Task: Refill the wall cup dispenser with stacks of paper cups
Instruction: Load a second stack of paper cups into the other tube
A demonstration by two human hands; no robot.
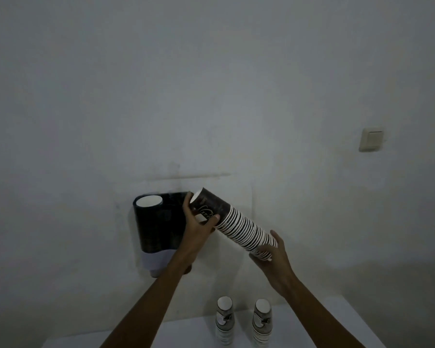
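Observation:
A dark wall cup dispenser hangs on the wall with a white-rimmed cup stack in its left tube. Both my hands hold a long stack of dark paper cups, tilted, with one end up-left at the dispenser's right side. My left hand grips that upper end. My right hand cups the lower, striped end. Two more cup stacks, one and another, stand upright on the white table below.
A light switch sits on the wall at the right. A faint rectangular panel outline lies behind the dispenser. The table's right edge runs off toward the lower right.

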